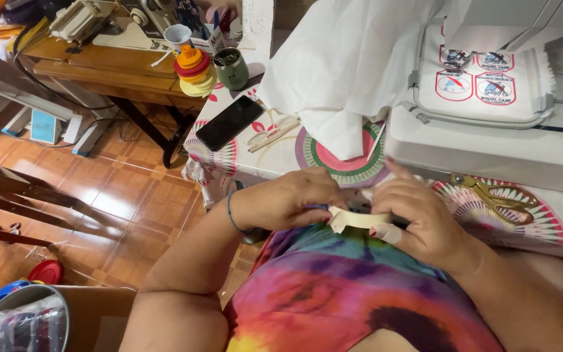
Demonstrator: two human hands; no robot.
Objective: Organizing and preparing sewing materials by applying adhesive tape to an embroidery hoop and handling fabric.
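At lower centre of the frame we see the person's two hands meeting over a tie-dyed shirt (360, 287), just below the edge of the surface (555, 231). The left hand (294, 199) has its grip closed on one end of a strip of cream masking tape (360, 220), fingers curled over it; a blue band (231, 214) circles that wrist. The right hand (425, 218) pinches the roll end of the same tape, its grip closed, and one fingertip is wrapped in pale tape. The strip runs between the two hands, stretched level.

Just right of the hands, gold-handled scissors (500, 195) lie on the surface's patterned cloth. Above them stands a white embroidery machine (490, 146) at upper right, its hoop (483, 88) holding white fabric stitched with red and blue badges. A loose fold of white cloth (346, 65) spills from the machine toward the centre of the frame.

Left of that, a black phone (229, 122) lies face up, a green cup (231, 68) stands behind it, and beside the cup sits a stack of coloured rolls (193, 70). At upper left a sewing machine (112, 23) rests on a wooden desk (99, 68). Brown tiled floor (118, 195) fills the left of the frame, with a red lid (47, 272) lying on it at lower left
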